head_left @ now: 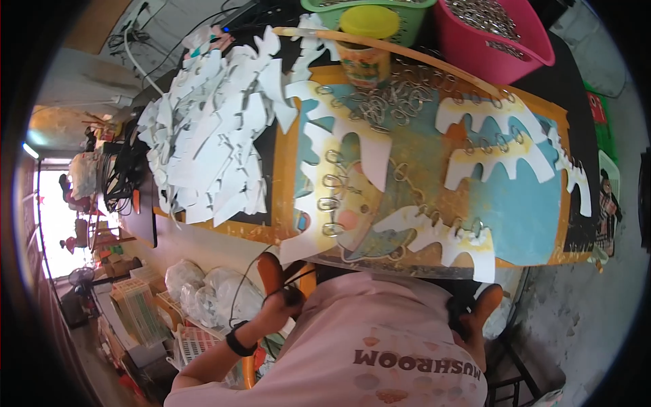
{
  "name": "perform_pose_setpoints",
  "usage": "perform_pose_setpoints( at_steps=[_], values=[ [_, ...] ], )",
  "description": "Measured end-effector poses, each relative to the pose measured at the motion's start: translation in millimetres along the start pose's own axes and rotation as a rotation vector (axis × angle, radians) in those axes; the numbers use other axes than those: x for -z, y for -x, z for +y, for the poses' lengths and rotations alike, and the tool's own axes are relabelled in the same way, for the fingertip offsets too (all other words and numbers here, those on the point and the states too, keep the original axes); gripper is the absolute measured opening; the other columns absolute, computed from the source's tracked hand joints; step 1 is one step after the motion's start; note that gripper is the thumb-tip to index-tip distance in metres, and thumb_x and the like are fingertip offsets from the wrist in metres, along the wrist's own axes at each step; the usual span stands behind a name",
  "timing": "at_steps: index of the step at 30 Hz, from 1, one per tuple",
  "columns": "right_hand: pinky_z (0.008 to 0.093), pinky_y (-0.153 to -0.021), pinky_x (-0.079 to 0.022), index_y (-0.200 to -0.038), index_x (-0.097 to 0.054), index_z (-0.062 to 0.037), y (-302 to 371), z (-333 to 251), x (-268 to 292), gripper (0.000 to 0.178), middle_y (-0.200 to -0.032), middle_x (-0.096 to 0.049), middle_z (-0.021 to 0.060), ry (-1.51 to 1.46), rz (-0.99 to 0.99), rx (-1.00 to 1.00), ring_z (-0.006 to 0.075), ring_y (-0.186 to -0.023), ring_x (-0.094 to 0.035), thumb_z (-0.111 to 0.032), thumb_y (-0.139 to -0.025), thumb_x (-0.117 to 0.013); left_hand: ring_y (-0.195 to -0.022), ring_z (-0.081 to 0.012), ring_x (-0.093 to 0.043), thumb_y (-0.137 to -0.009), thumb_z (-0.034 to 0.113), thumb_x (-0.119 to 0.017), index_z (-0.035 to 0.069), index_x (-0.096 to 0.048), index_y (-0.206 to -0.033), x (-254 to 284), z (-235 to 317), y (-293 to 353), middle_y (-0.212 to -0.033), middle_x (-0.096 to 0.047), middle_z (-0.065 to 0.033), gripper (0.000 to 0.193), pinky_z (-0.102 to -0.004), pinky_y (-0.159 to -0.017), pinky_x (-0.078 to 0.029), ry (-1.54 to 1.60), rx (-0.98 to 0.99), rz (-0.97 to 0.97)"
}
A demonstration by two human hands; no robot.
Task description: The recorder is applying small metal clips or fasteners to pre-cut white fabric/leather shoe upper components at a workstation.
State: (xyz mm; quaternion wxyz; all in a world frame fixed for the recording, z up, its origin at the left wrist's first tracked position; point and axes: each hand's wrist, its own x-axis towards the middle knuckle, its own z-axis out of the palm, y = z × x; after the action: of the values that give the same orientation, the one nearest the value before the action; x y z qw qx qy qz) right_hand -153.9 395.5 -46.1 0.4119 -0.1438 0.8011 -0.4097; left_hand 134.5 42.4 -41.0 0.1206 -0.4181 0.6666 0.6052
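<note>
My left hand [277,313], with a black band on its wrist, is down beside my lap at the table's near edge. It is closed around a brown chair armrest [269,271], its fingers partly in shadow. On the other side my right hand [472,330] is low against the second chair armrest [487,302] and looks closed on it, though dark shadow covers most of its fingers. Beyond both hands, white scalloped strips [468,252] with metal rings [331,203] along their yellowed edges lie on a blue and brown mat [522,220]. Neither hand touches them.
Loose rings [397,102] are heaped mid-mat, beside a tub with a yellow lid [369,24]. A long brush [400,49] lies across the back. White cut pieces [210,136] pile up at left. Pink [536,41] and green baskets [413,24] stand at the far edge.
</note>
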Motion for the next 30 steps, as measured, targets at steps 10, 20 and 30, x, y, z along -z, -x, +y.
perform_pose_setpoints(
  at_steps=[10, 20, 30],
  values=[
    [0.0198, -0.059, -0.038, -0.093, -0.057, 0.0008, 24, -30, 31, 0.011, -0.074, -0.056, -0.0023, -0.439, 0.284, -0.185, 0.0037, -0.064, -0.048, -0.008, -0.094, -0.050, -0.063, -0.0045, -0.041, -0.086, 0.000, -0.054, 0.003, -0.058, -0.099, 4, 77, 12, -0.071, -0.047, 0.0045, 0.014, -0.0222, -0.057, -0.032, 0.480, 0.042, 0.120],
    [0.0198, -0.054, -0.038, -0.088, -0.057, -0.0015, 52, -37, 67, 0.024, -0.067, -0.054, -0.0014, -0.713, 0.406, 0.149, 0.0049, -0.056, -0.047, -0.023, -0.087, -0.068, -0.052, -0.0043, -0.039, -0.082, 0.004, -0.057, 0.004, -0.056, -0.092, 5, 94, -14, -0.064, -0.047, 0.0032, 0.010, -0.0201, -0.048, -0.028, 0.467, 0.170, 0.015],
    [0.0176, -0.071, -0.041, -0.121, -0.059, -0.0006, 11, -56, 7, 0.029, -0.091, -0.059, -0.0025, -0.809, 0.037, -0.237, 0.0026, -0.078, -0.052, -0.014, -0.096, -0.055, -0.062, -0.0058, -0.044, -0.086, 0.000, -0.054, 0.002, -0.059, -0.096, -19, 102, -23, -0.072, -0.049, 0.0022, 0.011, -0.0220, -0.056, -0.034, 0.088, -0.064, -0.169]
  ],
)
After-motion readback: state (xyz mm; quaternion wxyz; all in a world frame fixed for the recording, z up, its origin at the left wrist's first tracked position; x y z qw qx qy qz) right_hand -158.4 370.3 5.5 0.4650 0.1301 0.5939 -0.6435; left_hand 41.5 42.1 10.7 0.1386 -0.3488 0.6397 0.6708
